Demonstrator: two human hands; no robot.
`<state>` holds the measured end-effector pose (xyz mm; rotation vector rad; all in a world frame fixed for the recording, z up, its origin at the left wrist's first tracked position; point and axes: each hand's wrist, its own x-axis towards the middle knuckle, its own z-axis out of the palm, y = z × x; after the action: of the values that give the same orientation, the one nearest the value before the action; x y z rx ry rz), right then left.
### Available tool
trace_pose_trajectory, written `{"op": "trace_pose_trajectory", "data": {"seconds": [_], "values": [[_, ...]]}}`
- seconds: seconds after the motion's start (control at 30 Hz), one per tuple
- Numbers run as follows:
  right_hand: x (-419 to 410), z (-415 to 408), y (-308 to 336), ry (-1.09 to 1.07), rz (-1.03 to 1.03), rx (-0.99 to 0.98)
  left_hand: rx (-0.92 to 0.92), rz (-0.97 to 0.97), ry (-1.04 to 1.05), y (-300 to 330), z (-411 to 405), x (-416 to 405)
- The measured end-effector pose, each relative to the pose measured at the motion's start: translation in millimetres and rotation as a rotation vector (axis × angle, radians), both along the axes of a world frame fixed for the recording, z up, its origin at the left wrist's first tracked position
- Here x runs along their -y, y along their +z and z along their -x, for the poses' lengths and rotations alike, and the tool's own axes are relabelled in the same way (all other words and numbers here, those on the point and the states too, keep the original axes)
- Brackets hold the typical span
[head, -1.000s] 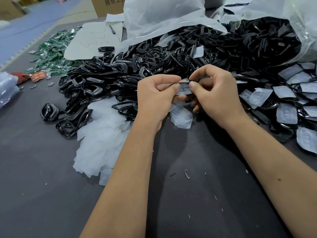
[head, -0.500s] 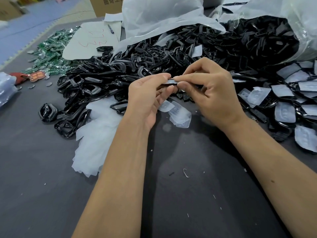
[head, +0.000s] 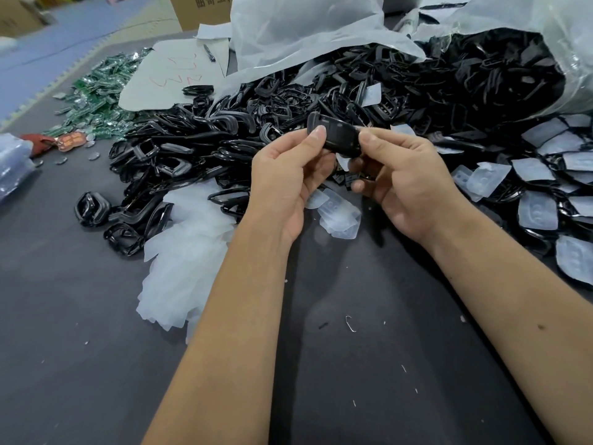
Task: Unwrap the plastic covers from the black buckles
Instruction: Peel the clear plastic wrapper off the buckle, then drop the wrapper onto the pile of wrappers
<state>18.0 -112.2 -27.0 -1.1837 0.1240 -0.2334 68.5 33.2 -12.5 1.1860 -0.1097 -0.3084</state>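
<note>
Both hands hold one black buckle (head: 338, 136) up above the dark table. My left hand (head: 288, 175) pinches its left end with the thumb on top. My right hand (head: 401, 178) pinches its right end the same way. The buckle's face looks bare and glossy. A large heap of black buckles (head: 224, 123) spreads behind the hands. At the right lie several buckles with clear plastic covers (head: 539, 210) on them. Loose peeled covers (head: 340, 213) lie just below the hands.
A pile of white film scraps (head: 183, 252) lies left of my left forearm. A big clear bag (head: 571, 59) of buckles lies open at the back right. Green packets (head: 96, 94) and a paper sheet (head: 173, 75) sit at the back left. A cardboard box (head: 202, 8) stands behind.
The hands rose a little and turned the buckle from edge-on to face-up. The pale cover strip seen between the fingertips earlier is no longer between them.
</note>
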Motion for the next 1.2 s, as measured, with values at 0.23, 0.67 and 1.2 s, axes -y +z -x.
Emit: {"op": "trace_pose_trajectory", "data": {"seconds": [0.23, 0.67, 1.2], "values": [[4, 0, -4, -0.061, 0.030, 0.034, 0.001, -0.008, 0.024, -1, -2, 2], [11, 1, -3, 0.026, -0.037, 0.182, -0.009, 0.020, -0.054, 1, -1, 0], [75, 51, 54, -0.242, 1.266, 0.074, 0.716, -0.502, 0.088, 2, 30, 63]]}}
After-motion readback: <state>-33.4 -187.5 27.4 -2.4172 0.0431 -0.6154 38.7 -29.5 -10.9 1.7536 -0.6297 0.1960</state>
